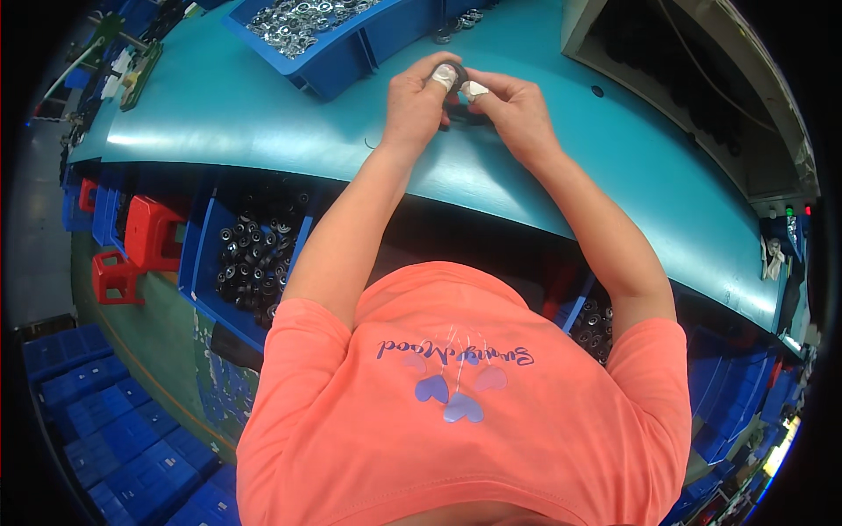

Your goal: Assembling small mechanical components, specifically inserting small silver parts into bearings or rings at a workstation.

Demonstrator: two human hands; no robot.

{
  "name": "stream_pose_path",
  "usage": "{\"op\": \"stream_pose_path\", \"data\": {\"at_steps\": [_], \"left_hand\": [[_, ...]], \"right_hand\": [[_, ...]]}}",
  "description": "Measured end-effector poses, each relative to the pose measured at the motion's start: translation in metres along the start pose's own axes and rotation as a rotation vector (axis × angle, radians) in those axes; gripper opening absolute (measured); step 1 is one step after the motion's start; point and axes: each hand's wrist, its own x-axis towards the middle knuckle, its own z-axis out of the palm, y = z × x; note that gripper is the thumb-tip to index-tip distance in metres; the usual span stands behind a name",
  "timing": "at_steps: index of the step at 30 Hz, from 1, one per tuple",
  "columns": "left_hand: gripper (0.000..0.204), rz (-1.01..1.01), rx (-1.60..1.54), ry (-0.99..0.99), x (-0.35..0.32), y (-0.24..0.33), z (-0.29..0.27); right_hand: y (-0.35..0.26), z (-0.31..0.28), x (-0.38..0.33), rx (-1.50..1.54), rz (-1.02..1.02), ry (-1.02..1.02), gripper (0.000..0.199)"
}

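Observation:
Above the teal worktop [289,131] my two hands meet near its far side, fingers closed around a small dark ring-shaped part [460,74]. My left hand [416,103] pinches its left side, and white tape wraps the thumb. From the right, my right hand [519,110] grips the other side with thumb and fingers, its thumb taped as well. Much of the part is hidden behind the fingers, so its full shape cannot be made out. Just beyond my hands, a few shiny metal pieces [458,28] lie beside a blue bin [338,63].
Shiny metal parts [303,24] fill the blue bin. A small black round piece [597,91] lies near a dark-mouthed box [574,35] at the right. Below the worktop, a blue crate [203,254] holds black wheels [256,263]. Red stools [151,232] stand at the left.

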Motion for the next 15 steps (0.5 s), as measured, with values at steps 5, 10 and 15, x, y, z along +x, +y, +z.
{"op": "stream_pose_path", "data": {"at_steps": [5,10,15], "left_hand": [[0.047,-0.014,-0.129,-0.158,0.0,-0.003,-0.002],[0.06,0.053,0.099,-0.158,-0.003,-0.004,0.006],[0.052,0.292,0.387,-0.081,-0.007,-0.014,0.011]], "right_hand": [[-0.008,-0.007,0.009,0.31,0.068,-0.025,0.043],[-0.006,-0.007,0.01,0.23,0.062,0.007,0.041],[-0.003,-0.009,0.013,0.261,0.115,0.059,0.036]]}}
